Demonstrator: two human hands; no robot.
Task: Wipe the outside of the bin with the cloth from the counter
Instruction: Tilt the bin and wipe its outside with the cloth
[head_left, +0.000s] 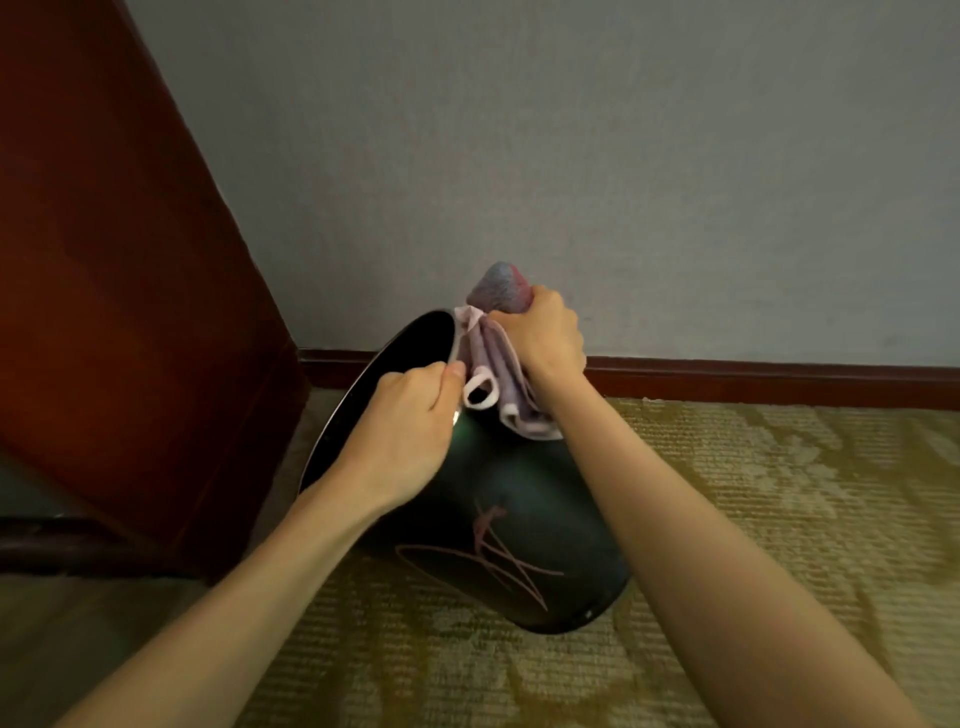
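In the head view, the only one I have, the dark bin (530, 499) stands tilted on the carpet (779, 493) near the wall (571, 156), with its mouth turned to the wooden cabinet (104, 260) on the left. The left hand (410, 421) has its fingers curled over the rim and grips it, I think to keep the bin tilted and steady. The right hand (540, 332) is closed in a fist round the bunched cloth (493, 384), which lies against the upper outside of the bin beside the rim, well placed for wiping.

Illegible pink scrawl (501, 558) on bin (524, 467)
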